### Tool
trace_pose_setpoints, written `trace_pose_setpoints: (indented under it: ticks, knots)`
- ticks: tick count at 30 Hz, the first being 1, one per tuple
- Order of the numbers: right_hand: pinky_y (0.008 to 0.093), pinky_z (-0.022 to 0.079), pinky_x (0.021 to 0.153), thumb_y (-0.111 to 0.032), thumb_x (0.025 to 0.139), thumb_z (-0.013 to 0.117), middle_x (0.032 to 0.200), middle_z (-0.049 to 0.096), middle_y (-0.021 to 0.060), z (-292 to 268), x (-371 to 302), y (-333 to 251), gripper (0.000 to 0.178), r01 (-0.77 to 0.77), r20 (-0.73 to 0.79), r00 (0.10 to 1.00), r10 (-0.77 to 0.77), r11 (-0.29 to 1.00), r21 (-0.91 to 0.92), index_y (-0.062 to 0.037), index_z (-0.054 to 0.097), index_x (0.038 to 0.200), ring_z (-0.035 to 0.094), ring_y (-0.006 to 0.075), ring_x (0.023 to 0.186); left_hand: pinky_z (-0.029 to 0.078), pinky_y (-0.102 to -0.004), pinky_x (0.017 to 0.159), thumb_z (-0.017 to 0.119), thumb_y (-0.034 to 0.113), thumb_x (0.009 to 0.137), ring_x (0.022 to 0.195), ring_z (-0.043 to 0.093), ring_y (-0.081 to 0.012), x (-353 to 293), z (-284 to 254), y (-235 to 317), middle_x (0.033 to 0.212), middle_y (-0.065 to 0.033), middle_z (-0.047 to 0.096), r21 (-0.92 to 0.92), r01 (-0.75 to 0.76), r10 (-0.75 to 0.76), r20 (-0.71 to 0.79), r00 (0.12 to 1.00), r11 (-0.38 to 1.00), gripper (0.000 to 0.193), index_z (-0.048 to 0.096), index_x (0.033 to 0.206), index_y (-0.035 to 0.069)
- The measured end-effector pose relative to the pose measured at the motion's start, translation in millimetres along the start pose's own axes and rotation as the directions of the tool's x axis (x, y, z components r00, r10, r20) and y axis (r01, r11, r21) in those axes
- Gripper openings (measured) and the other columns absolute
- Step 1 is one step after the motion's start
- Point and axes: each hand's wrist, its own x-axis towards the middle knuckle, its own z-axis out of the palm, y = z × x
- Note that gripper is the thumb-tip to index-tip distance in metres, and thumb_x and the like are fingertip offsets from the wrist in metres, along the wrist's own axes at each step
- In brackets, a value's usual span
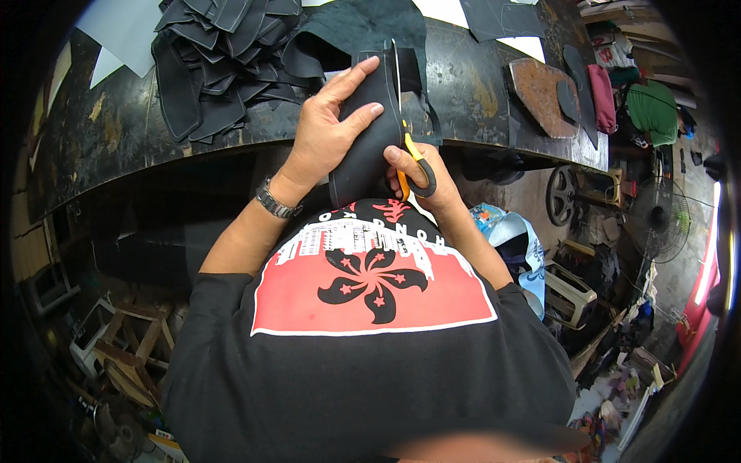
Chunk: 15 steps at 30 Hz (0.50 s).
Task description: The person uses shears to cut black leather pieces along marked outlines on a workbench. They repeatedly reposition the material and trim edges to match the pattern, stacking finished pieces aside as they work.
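Note:
My left hand (pixel 323 137), with a metal watch on its wrist, holds a long black leather-like piece (pixel 361 150) at the table's front edge. The thumb and forefinger lie on top of it; the other fingers are partly hidden. A pale line runs along the piece near its right side. My right hand (pixel 434 174) grips the yellow-and-black handles of a pair of scissors (pixel 407 137). Their blades point away from me along the piece's right edge. Beyond my hands a larger dark sheet (pixel 370 27) lies on the table.
A heap of cut black pieces (pixel 220 65) sits on the dark worn table (pixel 127 127) at the far left. A brown board (pixel 543 96) and black flat shapes lie at the right end. On the right stand a handwheel (pixel 562 196) and a fan (pixel 658 220); a wooden stool (pixel 139 339) is lower left.

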Motion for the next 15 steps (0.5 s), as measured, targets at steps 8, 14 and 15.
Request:
trace_pose_setpoints:
  ticks: [8,14,15]
  knots:
    - [0.0213,0.033,0.037,-0.032,0.085,0.076,0.052,0.050,-0.0008,4,5,6,0.038,0.019,-0.070,0.997,-0.018,1.000,0.013,-0.0074,0.056,0.065,0.045,0.0066,0.039,0.034,-0.0284,0.109,0.066,-0.003,0.087,0.126,0.047,-0.0153,0,-2,-5,0.139,-0.0095,0.051,-0.020,0.051,-0.050,0.018,0.999,0.999,0.055,0.049,0.139,-0.001]
    - [0.0214,0.034,0.035,-0.029,0.085,0.075,0.052,0.051,-0.0003,0,7,3,0.036,0.049,-0.125,0.991,-0.046,0.999,0.021,-0.0081,0.054,0.064,0.045,0.0072,0.038,0.035,-0.0280,0.108,0.067,-0.002,0.086,0.125,0.048,-0.0155,5,-3,-6,0.138,-0.0099,0.052,-0.027,0.028,-0.028,0.007,1.000,0.999,0.055,0.050,0.138,-0.001]
    - [0.0218,0.037,0.036,-0.028,0.085,0.074,0.054,0.053,0.0007,-3,9,1,0.034,0.072,-0.110,0.992,-0.066,0.996,0.057,-0.0076,0.055,0.066,0.047,0.0079,0.039,0.037,-0.0275,0.106,0.067,-0.002,0.085,0.123,0.050,-0.0156,6,-5,-2,0.136,-0.0102,0.053,-0.032,0.021,-0.021,-0.001,1.000,0.999,0.054,0.051,0.137,-0.001]
